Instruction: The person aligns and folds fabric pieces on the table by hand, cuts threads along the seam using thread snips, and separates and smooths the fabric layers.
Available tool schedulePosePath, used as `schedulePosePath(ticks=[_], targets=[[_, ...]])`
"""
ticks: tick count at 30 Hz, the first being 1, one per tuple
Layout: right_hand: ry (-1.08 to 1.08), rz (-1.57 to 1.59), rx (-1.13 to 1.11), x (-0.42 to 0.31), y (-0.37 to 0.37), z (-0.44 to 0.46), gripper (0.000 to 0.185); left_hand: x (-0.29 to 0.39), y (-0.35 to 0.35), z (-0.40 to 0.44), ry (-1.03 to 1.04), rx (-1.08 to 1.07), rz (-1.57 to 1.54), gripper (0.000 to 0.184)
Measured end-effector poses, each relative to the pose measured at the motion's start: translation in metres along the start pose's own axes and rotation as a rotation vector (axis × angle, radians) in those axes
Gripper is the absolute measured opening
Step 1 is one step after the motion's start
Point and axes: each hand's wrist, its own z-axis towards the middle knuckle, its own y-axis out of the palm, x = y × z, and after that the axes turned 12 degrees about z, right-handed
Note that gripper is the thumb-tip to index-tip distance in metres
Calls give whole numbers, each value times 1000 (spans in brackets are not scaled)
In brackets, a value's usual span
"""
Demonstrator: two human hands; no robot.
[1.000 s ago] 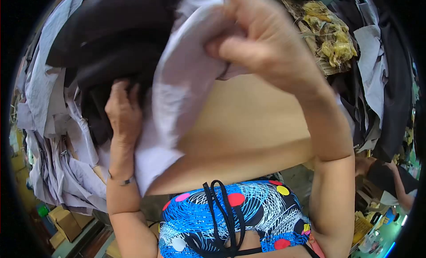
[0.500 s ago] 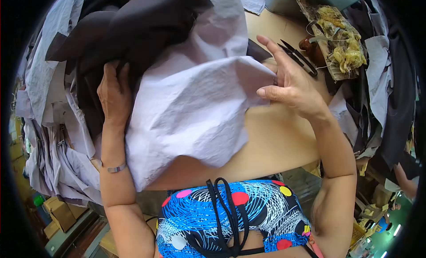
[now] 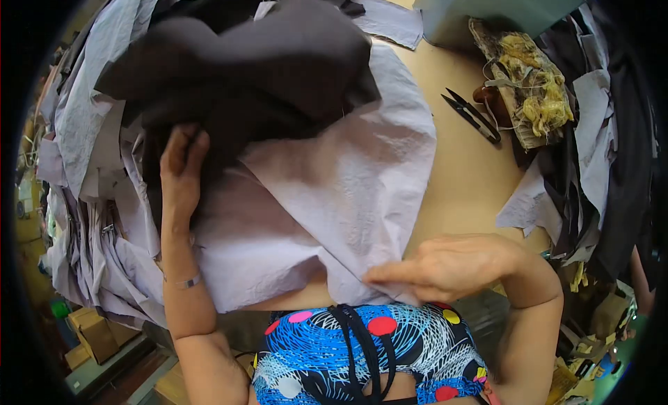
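Note:
A large piece of fabric, pale lilac-grey (image 3: 355, 175) on one face and dark brown (image 3: 264, 64) on the other, lies bunched and folded over the worktable. My left hand (image 3: 183, 170) is closed on the dark fabric at the left, its fingertips partly lost in the folds. At the table's front edge, close to my body, my right hand (image 3: 452, 266) is closed on the lower right corner of the pale cloth. Its index finger lies along the cloth, and the thumb is mostly hidden.
Black thread snips (image 3: 473, 117) lie on the tan tabletop (image 3: 456, 189) at the right. Beyond them sits a worn board with yellow glue-like clumps (image 3: 536, 92), beside a grey-green box (image 3: 487, 19). Pale and dark fabric pieces hang at the left (image 3: 111, 245) and right (image 3: 591, 133).
My right hand has come down and toward my body, bringing the pale cloth's edge along. The dark folds have shifted right, and the snips are now uncovered. My left hand stays near the same place.

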Motion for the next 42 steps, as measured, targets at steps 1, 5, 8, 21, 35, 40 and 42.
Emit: schedulePosePath(ticks=[1, 5, 8, 21, 35, 40, 42], targets=[[-87, -59, 25, 3, -1, -2, 38, 11, -10, -5, -48, -193, 118, 17], [-230, -326, 692, 10, -43, -6, 28, 30, -26, -27, 29, -588, 281, 15], [-308, -468, 1098, 20, -92, 12, 26, 33, -25, -43, -353, -611, -179, 19], [49, -571, 1191, 35, -156, 117, 29, 14, -48, -50, -180, -585, 74, 32], [-403, -147, 1490, 33, -91, -5, 19, 13, -91, -25, -101, -245, 417, 6], [-707, 492, 1367, 34, -78, -31, 26, -4, -127, 23, 283, 349, 1089, 23], [-770, 598, 1183, 27, -66, -15, 29, 29, -113, 43, 223, 331, 1285, 25]])
